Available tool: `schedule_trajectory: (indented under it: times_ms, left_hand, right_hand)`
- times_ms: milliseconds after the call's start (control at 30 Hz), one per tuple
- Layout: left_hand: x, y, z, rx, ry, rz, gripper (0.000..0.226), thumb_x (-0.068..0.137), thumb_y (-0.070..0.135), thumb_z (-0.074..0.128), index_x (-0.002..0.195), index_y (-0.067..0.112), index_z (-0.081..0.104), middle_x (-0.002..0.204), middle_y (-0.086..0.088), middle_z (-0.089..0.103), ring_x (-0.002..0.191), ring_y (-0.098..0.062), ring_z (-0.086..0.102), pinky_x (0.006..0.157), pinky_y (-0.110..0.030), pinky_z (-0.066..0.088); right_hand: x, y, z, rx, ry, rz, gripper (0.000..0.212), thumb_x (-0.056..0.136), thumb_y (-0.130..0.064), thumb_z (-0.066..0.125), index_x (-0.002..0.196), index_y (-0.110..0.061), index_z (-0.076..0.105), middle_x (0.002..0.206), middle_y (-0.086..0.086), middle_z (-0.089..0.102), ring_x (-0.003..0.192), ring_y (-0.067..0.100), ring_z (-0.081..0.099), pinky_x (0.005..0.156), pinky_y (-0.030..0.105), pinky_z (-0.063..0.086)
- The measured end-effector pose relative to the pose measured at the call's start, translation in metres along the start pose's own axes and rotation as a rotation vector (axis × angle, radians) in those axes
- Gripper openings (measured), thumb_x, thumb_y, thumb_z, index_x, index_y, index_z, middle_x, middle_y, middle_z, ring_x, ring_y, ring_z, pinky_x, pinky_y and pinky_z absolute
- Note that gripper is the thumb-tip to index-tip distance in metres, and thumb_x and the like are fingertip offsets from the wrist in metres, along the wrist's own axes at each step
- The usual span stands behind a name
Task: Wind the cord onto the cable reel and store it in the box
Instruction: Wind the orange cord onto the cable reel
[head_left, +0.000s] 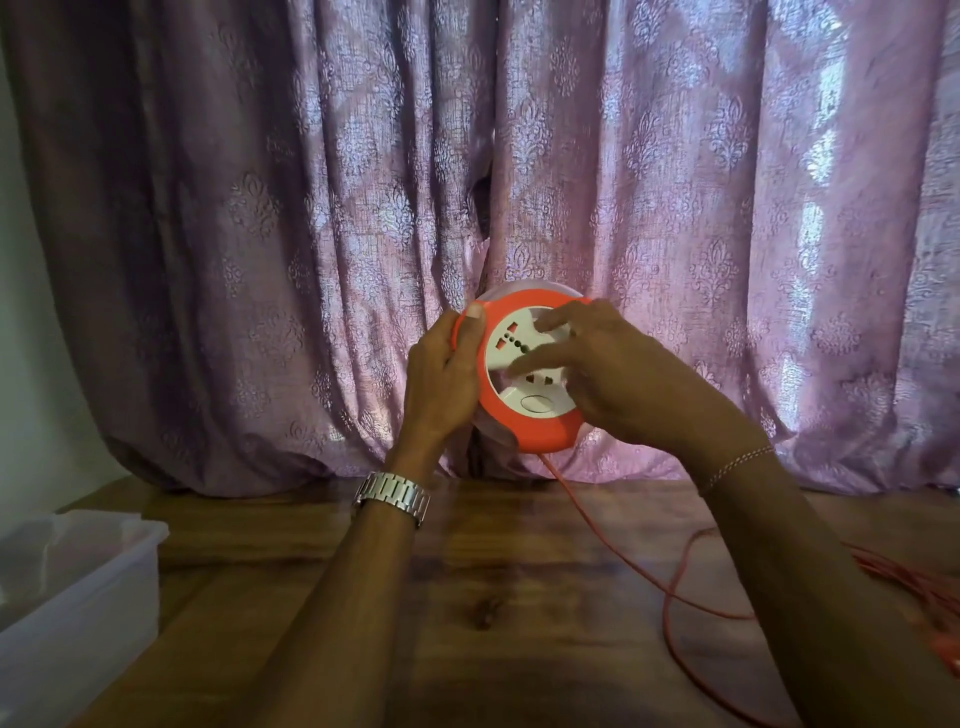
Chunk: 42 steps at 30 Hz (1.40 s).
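Note:
A round orange cable reel (540, 434) with a white socket face is held up in the air above the wooden table (415, 623), tilted toward me. My left hand (441, 379) grips its left rim, thumb on the orange edge. My right hand (608, 374) lies on the white face, fingers spread and blurred over the sockets. An orange cord (613, 545) hangs from the reel's bottom edge, runs down to the table and loops to a loose pile (919, 587) at the right edge. A translucent white plastic box (78, 587) stands open at the left.
A purple patterned curtain (675, 208) hangs right behind the reel and touches the table's far edge. A pale wall shows at the far left. A metal watch is on my left wrist, a thin bracelet on my right.

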<state>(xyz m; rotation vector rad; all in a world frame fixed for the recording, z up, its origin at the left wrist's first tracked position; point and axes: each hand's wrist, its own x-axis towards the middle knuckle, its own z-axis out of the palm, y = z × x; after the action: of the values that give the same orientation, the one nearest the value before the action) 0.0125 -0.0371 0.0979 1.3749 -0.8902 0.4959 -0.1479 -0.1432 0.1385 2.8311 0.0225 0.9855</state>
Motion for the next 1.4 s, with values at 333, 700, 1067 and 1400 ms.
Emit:
schedule_trajectory:
  times_ms: [333,700,1067,1400]
  left_hand:
    - [-0.002,0.000,0.003,0.022,-0.038,0.014,0.051,0.104,0.054,0.045,0.085,0.009,0.058,0.076,-0.001,0.067,0.072,-0.021,0.063,0.069,-0.040,0.051]
    - [-0.001,-0.001,0.001,-0.075,-0.017,-0.020,0.048,0.102,0.052,0.044,0.094,0.011,0.067,0.081,-0.003,0.069,0.076,-0.022,0.064,0.071,-0.037,0.051]
    - [-0.002,-0.002,-0.001,-0.179,-0.026,-0.055,0.051,0.100,0.052,0.043,0.104,0.008,0.068,0.092,-0.014,0.074,0.082,-0.017,0.067,0.072,-0.032,0.053]
    - [-0.003,0.002,0.000,-0.172,-0.041,-0.038,0.051,0.101,0.051,0.044,0.107,0.007,0.069,0.100,-0.016,0.076,0.097,-0.035,0.072,0.084,-0.046,0.057]
  right_hand:
    - [-0.004,-0.011,0.001,-0.117,0.012,0.088,0.057,0.079,-0.027,0.068,0.122,-0.061,0.049,0.126,0.001,0.053,0.113,0.026,0.053,0.080,0.040,0.050]
    - [0.000,-0.009,0.010,-0.134,0.319,0.259,0.054,0.076,-0.074,0.053,0.122,-0.046,0.058,0.094,0.003,0.072,0.088,0.029,0.062,0.067,0.035,0.046]
    - [-0.002,-0.002,-0.004,-0.099,-0.089,-0.083,0.064,0.078,0.000,0.064,0.119,-0.050,0.059,0.153,-0.005,0.027,0.135,0.023,0.025,0.088,0.042,0.047]
    - [-0.005,-0.012,-0.001,-0.159,0.075,0.010,0.056,0.080,-0.022,0.064,0.119,-0.061,0.052,0.127,-0.001,0.044,0.119,0.022,0.047,0.076,0.038,0.050]
